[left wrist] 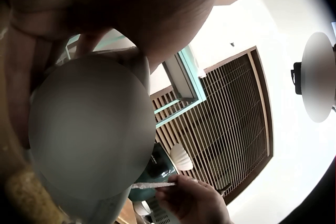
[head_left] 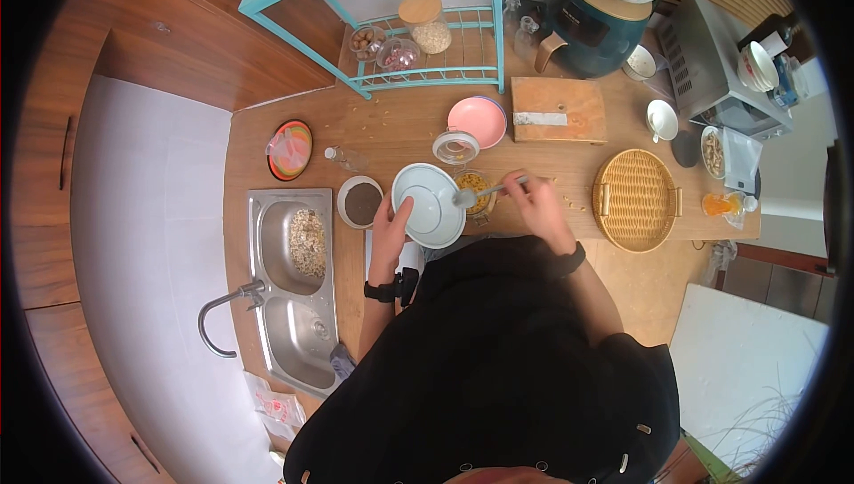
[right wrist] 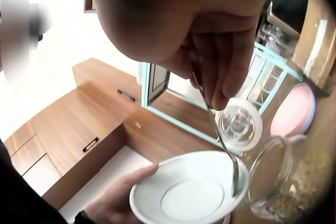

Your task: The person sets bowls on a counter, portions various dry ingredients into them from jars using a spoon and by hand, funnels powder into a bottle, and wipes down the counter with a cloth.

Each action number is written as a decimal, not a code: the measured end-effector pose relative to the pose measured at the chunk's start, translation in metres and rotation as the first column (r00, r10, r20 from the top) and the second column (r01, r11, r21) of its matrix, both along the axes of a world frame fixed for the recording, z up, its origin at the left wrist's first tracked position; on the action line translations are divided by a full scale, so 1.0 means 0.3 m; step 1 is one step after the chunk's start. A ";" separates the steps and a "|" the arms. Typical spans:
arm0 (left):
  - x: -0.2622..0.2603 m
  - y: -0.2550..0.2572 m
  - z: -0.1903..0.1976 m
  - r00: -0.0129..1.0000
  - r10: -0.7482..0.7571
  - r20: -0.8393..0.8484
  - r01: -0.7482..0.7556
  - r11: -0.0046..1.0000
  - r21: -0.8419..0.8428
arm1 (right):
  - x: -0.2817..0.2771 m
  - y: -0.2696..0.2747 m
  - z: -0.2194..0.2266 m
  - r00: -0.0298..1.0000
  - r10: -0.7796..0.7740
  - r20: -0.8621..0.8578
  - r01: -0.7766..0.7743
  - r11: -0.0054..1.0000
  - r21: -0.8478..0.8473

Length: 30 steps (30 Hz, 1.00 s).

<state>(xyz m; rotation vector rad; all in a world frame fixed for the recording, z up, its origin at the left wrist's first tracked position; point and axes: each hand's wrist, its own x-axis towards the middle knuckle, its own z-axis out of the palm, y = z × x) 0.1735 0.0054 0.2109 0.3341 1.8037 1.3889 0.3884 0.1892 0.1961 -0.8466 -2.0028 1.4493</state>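
My left hand (head_left: 389,233) grips a pale white bowl (head_left: 418,217) by its near left side, thumb over the rim, tilted toward the right. The bowl's inside looks bare in the right wrist view. A metal spoon (right wrist: 216,124) is pinched by its handle in my right hand (head_left: 544,213). The spoon's head (right wrist: 235,174) sits inside the bowl's right rim. Just behind the spoon stands a glass jar (right wrist: 270,174) of yellow bits, its clear lid (head_left: 455,148) swung open. In the left wrist view the bowl's blurred underside (left wrist: 92,129) fills much of the frame.
Left of the bowl is a bowl of dark grains (head_left: 362,204), beside a double sink (head_left: 289,293). Pink bowl (head_left: 477,121), wooden board (head_left: 559,108) and wicker tray (head_left: 636,199) lie behind and right. A turquoise rack (head_left: 436,84) stands at the back.
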 end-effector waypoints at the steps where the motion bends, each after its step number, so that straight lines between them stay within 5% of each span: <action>1: -0.003 -0.007 -0.002 1.000 0.028 -0.002 -0.028 0.999 -0.018 | 0.019 0.020 -0.012 0.995 -0.097 0.017 0.096 0.995 0.025; 3: -0.008 -0.024 -0.001 0.999 0.045 0.015 -0.045 0.999 -0.029 | 0.058 0.042 -0.028 0.981 -0.192 0.036 0.190 0.980 0.052; 6: -0.027 -0.037 -0.027 0.987 0.085 0.139 -0.087 0.996 0.008 | 0.116 0.074 -0.052 0.938 -0.346 -0.019 0.339 0.929 -0.148; 8: -0.029 -0.031 -0.039 0.965 0.098 0.244 -0.113 0.992 0.047 | 0.149 0.097 -0.082 0.811 -0.555 -0.183 0.490 0.817 -0.304; 11: -0.008 0.011 -0.032 0.907 0.002 0.421 -0.086 0.980 0.180 | 0.187 0.133 -0.056 0.688 -0.581 -0.435 0.410 0.806 -0.428; 13: 0.018 0.070 -0.018 0.847 -0.073 0.526 -0.071 0.966 0.249 | 0.231 0.163 -0.035 0.787 -0.492 -0.372 0.400 0.866 -0.299; 15: 0.045 0.146 -0.038 0.810 -0.120 0.574 -0.048 0.962 0.268 | 0.234 0.175 0.016 0.948 -0.312 0.066 0.313 0.950 -0.007; 16: 0.063 0.180 -0.050 0.772 -0.162 0.615 -0.023 0.959 0.281 | 0.201 0.178 0.025 0.956 -0.292 0.012 0.289 0.952 0.100; 17: 0.088 0.213 -0.069 0.773 -0.159 0.614 -0.028 0.958 0.285 | 0.200 0.188 0.022 0.958 -0.286 0.010 0.283 0.953 0.103; 20: 0.166 0.306 -0.119 0.781 -0.234 0.579 0.046 0.946 0.320 | 0.210 0.239 -0.007 0.978 -0.039 0.206 0.116 0.919 -0.377; 27: 0.217 0.411 -0.126 0.730 -0.392 0.560 0.315 0.920 0.234 | 0.269 0.275 -0.141 0.960 0.088 0.266 -0.053 0.989 -0.135; 30: 0.210 0.439 -0.143 0.720 -0.419 0.554 0.363 0.907 0.214 | 0.260 0.299 -0.082 0.947 0.081 0.310 0.011 0.959 -0.285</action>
